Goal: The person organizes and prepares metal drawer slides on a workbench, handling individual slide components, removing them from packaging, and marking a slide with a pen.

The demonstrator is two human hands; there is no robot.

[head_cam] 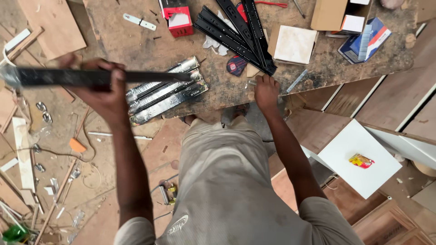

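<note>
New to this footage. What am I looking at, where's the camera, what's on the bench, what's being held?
There is no machine here: a person works with bare hands, and the single camera sits on their head, looking down past their body. The left hand grips a long black drawer slide, held level above the floor. The right hand rests at the near edge of a worn wooden workbench. On the bench lie three wrapped drawer slides, several unwrapped black slides, a red box and a pale square tile. Scraps litter the floor.
</note>
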